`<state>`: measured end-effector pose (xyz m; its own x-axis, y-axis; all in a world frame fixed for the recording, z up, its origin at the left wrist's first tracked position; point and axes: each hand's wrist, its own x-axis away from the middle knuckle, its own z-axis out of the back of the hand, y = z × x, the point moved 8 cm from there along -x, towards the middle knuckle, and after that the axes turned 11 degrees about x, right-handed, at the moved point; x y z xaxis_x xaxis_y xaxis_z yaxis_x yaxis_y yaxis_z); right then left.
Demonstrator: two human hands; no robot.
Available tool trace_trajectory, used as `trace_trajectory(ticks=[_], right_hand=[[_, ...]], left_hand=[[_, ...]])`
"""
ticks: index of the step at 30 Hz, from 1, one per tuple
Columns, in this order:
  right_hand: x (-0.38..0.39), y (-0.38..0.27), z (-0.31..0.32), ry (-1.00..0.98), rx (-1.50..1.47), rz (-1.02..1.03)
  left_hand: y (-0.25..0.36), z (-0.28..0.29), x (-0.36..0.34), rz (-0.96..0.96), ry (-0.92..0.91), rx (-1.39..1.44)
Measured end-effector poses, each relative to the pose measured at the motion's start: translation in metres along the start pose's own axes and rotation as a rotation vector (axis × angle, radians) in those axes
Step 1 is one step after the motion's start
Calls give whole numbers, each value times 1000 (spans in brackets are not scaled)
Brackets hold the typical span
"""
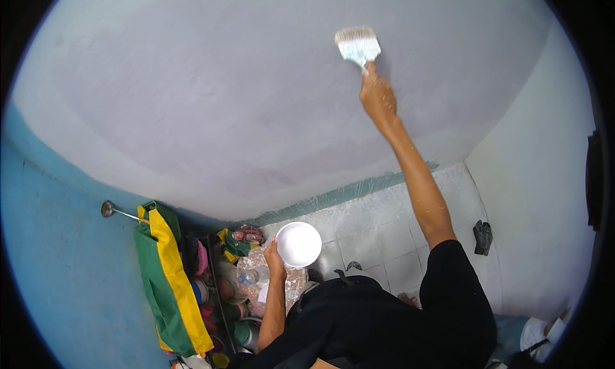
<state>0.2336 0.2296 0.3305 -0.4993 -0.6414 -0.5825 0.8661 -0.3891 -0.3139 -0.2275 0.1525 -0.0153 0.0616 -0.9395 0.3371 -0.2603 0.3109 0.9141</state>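
Note:
My right hand (379, 98) is raised to the wall with its fingers wrapped round the handle of a wide, flat paintbrush (359, 47). The brush's ferrule and bristles are smeared white, and its bristle end points up at the pale lilac-white wall (211, 93); whether the tips touch the wall I cannot tell. Small white specks dot my right hand and forearm. Lower down, my left hand (275, 260) grips the left side of a round white tub (299, 245) that looks filled with white paint. The fingers under the tub are hidden.
A blue wall (57, 241) stands at the left, with a ladle (109, 209) and a green-yellow bag (173, 279) by a rack of kitchenware (240, 311). A speckled surface (296, 282) holds plastic bottles. Dark gloves (482, 237) lie on the tiled floor (384, 241) near the right wall (538, 177).

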Motion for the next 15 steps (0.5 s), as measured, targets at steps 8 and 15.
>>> trace_trajectory(ticks=[8, 15], right_hand=[[119, 57, -158, -273, 47, -34], [137, 67, -168, -448, -37, -109]], left_hand=[[-13, 0, 18, 18, 24, 5], [-12, -10, 16, 11, 1, -20]])
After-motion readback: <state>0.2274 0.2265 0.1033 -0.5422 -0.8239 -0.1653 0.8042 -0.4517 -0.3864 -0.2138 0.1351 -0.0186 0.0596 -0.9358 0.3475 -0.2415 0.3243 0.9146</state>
